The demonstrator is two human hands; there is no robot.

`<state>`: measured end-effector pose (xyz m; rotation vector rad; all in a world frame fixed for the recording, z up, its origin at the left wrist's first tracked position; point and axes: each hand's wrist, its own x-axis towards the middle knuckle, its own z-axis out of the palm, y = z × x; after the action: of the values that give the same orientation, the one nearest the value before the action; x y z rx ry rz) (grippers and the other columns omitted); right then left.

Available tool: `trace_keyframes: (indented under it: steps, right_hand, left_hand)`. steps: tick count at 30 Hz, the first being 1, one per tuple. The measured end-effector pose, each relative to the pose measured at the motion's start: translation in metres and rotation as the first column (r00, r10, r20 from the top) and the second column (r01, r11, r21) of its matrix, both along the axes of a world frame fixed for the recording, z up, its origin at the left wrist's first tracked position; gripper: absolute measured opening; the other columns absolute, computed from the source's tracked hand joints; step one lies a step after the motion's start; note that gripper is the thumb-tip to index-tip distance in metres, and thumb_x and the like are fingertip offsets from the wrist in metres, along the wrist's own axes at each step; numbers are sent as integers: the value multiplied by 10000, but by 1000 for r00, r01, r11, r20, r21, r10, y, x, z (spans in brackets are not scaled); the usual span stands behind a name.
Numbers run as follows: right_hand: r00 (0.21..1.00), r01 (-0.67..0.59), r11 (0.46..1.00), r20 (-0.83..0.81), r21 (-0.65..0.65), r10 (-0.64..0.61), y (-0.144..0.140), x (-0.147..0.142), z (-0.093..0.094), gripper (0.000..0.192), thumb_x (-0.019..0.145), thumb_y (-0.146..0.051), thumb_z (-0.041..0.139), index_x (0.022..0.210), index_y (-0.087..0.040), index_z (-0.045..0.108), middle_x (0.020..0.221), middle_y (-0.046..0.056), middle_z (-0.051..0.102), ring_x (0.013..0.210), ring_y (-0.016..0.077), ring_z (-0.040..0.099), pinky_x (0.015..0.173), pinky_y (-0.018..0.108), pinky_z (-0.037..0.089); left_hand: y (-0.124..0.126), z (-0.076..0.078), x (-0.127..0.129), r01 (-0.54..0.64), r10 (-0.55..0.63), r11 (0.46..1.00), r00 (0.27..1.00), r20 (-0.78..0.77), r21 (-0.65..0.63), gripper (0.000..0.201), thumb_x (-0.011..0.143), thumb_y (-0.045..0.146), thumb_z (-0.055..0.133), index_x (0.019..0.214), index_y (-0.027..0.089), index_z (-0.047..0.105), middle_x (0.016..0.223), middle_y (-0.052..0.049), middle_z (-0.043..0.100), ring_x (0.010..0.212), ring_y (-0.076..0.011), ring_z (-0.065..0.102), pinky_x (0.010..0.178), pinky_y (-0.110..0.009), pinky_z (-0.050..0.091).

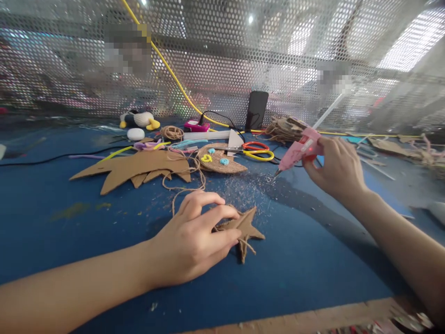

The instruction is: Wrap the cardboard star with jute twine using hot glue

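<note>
My left hand (194,239) curls its fingers over a small cardboard star (247,223) on the blue table, and its fingertips hide part of it. Brown twine (172,206) runs from behind this hand up towards the cardboard pieces, and a short end sticks out over the star. In my right hand (339,164) is a pink glue gun (295,150), held above the table with its nozzle pointing down to the left. A clear glue stick (328,111) juts from its back end. Loose white bits lie on the table below the nozzle.
Behind my left hand lie a large cut cardboard piece (139,167), a twine-covered half disc (220,160) and scissors (259,152). A phone (256,110) leans near the perforated metal screen (215,55). A yellow cable (174,76), a pink socket box (196,126) and a stuffed toy (141,119) are farther back.
</note>
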<state>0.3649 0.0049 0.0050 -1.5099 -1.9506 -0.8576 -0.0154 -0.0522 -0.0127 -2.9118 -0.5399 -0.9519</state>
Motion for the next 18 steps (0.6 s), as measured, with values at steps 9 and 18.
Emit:
trace_keyframes:
  steps: [9, 18]
  right_hand:
    - [945, -328, 924, -86, -197, 317, -23, -52, -6, 215, 866, -278, 599, 888, -254, 386, 813, 36, 517, 680, 199, 503, 612, 352, 443]
    - [871, -486, 859, -6, -164, 492, -29, -65, -4, 196, 889, -181, 581, 876, -263, 404, 858, 52, 549, 737, 218, 534, 611, 362, 440]
  left_hand:
    - [2, -4, 3, 9, -9, 998, 1000, -3, -55, 209, 988, 160, 571, 1096, 262, 717, 1136, -48, 663, 1189, -276, 453, 1044, -458, 333]
    - [1, -2, 3, -3, 2, 999, 1000, -29, -46, 200, 973, 149, 579, 1083, 242, 718, 1063, -60, 653, 1176, -277, 467, 1010, -436, 371]
